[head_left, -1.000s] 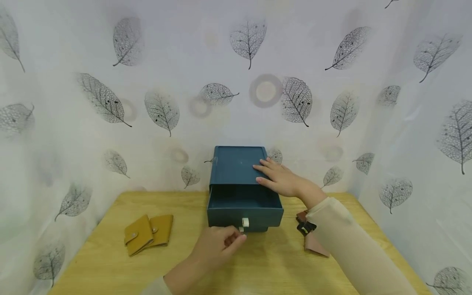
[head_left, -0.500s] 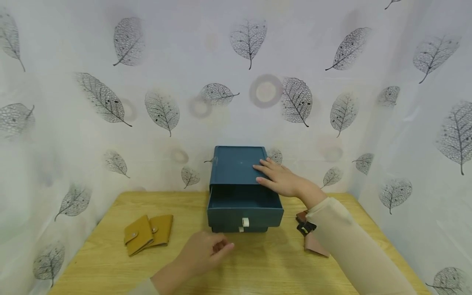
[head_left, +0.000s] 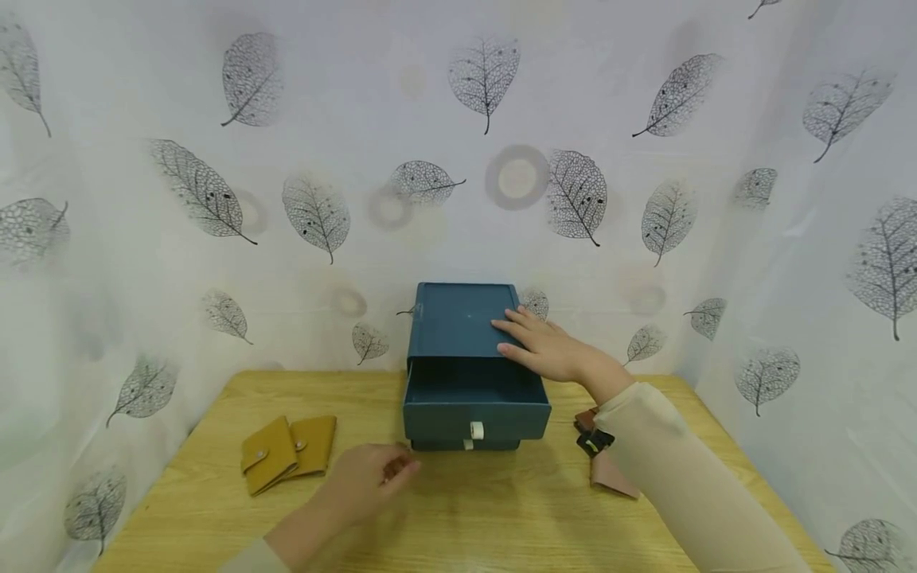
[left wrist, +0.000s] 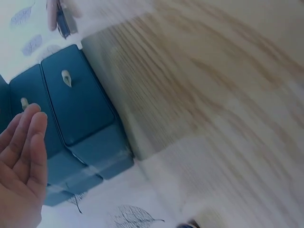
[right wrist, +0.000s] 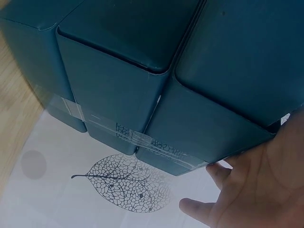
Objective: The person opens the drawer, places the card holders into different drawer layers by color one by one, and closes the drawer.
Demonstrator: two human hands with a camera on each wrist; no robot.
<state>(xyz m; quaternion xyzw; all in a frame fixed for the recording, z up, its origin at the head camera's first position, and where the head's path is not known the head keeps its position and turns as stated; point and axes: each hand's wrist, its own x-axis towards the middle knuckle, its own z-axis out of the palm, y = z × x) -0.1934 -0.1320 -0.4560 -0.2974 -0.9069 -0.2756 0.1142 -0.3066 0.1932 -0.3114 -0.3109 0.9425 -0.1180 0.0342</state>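
A dark blue drawer box stands on the table against the curtain. Its top drawer is pulled out, and the part of its inside that shows holds nothing. A small white pull tab sits on that drawer's front. My right hand rests on the box's top at the right edge, fingers spread. In front of the box, low on the left, my left hand is over the table with loosely bent fingers, holding nothing. The left wrist view shows its fingers beside the drawer fronts.
Two mustard snap-closure wallets overlap on the table's left side. At the right, partly behind my sleeve, lie a pink leather piece, a brown one and a black item. A leaf-print curtain encloses the table.
My left hand has moved away from the drawer fronts, leftward and slightly toward me. My right hand and the pulled-out drawer have stayed in place.
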